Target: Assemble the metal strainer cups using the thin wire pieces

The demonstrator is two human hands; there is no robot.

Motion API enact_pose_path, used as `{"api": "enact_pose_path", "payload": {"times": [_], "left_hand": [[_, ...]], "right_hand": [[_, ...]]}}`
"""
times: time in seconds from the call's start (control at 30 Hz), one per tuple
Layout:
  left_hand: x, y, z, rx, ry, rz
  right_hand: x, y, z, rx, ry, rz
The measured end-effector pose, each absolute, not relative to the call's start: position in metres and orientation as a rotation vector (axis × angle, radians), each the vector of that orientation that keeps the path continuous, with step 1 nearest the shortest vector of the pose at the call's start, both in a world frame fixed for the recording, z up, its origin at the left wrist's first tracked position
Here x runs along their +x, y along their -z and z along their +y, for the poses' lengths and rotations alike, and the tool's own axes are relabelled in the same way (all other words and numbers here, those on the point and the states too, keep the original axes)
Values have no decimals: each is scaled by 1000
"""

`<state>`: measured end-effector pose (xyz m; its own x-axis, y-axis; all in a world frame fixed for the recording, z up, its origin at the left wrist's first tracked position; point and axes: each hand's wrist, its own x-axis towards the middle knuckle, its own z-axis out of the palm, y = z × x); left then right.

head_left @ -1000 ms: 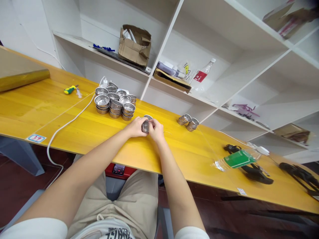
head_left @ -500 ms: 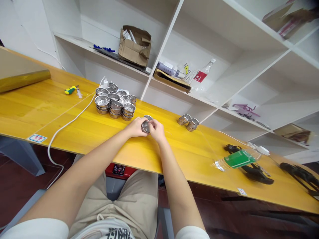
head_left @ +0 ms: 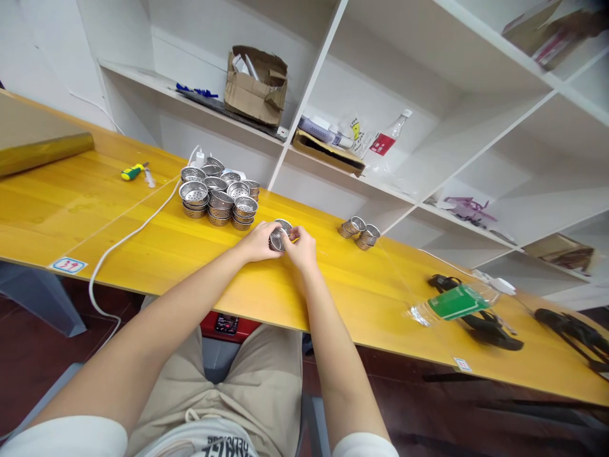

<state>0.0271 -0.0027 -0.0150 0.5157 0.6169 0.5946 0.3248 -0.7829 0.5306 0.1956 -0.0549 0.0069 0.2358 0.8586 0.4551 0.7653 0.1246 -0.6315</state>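
Barely shifted, left hand [head_left: 258,242] and right hand [head_left: 301,249] still clasp one strainer cup [head_left: 276,240].

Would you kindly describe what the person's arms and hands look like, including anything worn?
Both arms are bare from short white sleeves, the left sleeve and the right sleeve, down to the hands. The left hand and right hand wear no gloves; no watch, ring or wristband shows.

A blue-edged sticker [head_left: 68,264] on the desk [head_left: 342,289] carries red digits, too small to read; the shirt [head_left: 223,445] lettering is cut off.
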Motion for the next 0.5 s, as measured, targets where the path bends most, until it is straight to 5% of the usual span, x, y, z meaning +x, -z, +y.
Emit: {"api": "enact_pose_path", "payload": {"times": [0.5], "left_hand": [[25, 14, -4, 2518, -1069, 765]], "right_hand": [[196, -7, -54, -1743, -207, -1607]]}}
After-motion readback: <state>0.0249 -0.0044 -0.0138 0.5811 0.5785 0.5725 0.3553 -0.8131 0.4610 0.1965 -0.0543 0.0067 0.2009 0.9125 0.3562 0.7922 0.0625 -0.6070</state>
